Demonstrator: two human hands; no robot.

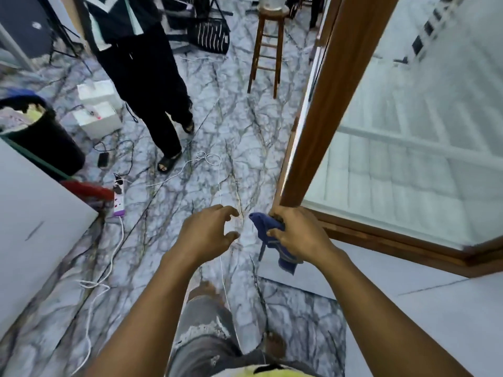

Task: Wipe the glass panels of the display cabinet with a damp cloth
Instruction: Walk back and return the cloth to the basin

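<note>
My right hand (pixel 296 235) grips a crumpled blue cloth (pixel 268 236), whose end hangs down below the fist. It is held just in front of the lower corner of the cabinet's brown wooden frame (pixel 334 104). The glass panel (pixel 413 148) stretches up and right of that corner and reflects a white ceiling. My left hand (pixel 209 235) hovers a short way left of the cloth, fingers loosely curled and holding nothing. Neither hand touches the glass.
A person in dark trousers and sandals (pixel 152 85) stands ahead on the marbled floor. White cables (pixel 206 159) and a power strip (pixel 119 198) lie on the floor. A wooden stool (pixel 268 50) stands beyond, a black bin (pixel 40 134) at left beside a white surface (pixel 35 219).
</note>
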